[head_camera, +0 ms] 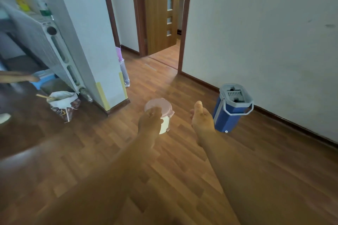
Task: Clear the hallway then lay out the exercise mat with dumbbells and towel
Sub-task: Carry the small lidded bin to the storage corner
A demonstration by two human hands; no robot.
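A small cream bin with a pink lid point(165, 113) stands on the wooden hallway floor point(164, 170). My left hand point(150, 120) is over its near side with fingers curled at the lid's edge; whether it grips the bin is unclear. My right hand point(201, 115) hovers to the right of the bin, fingers relaxed and thumb up, holding nothing. A blue mop bucket with a grey top and handle point(232, 107) stands on the floor just right of my right hand. No mat, dumbbells or towel are in view.
A white wall corner point(102, 71) with a radiator point(54, 45) juts in at the left. A bag point(63, 105) lies at its base. A lilac-topped object point(123, 65) leans behind the corner. An open doorway point(164, 49) is ahead, a white wall point(265, 33) at right.
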